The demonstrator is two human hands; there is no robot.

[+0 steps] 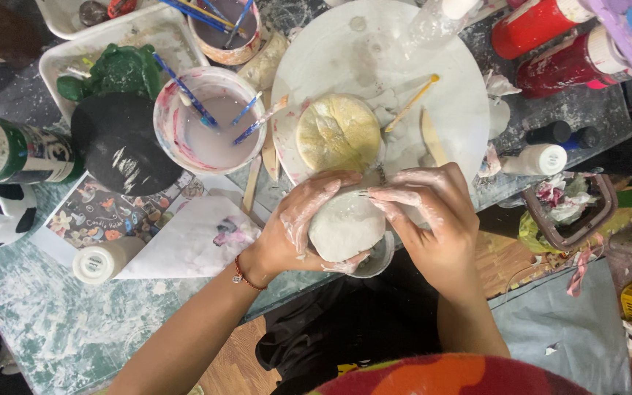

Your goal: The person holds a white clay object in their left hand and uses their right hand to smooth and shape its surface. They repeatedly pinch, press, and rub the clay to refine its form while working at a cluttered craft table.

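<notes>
**Cupping a clay ball between two hands**

Cradling from the left, the left hand (298, 227) wrapped the near-left side of the pale, rounded lump of wet white clay (345, 225), its fingers (323, 192) curled over the top and clamped against it. The lump sat squarely between both palms, above a small grey bowl (376, 260) at the near edge of the paint-spattered surface (74, 329), just below the round white board (448, 80). It looked roughly round, with no clear long axis. From the right, the right hand (433, 219) pressed in equally close, fingers together, fingertips (378, 196) touching the clay's upper right.
</notes>
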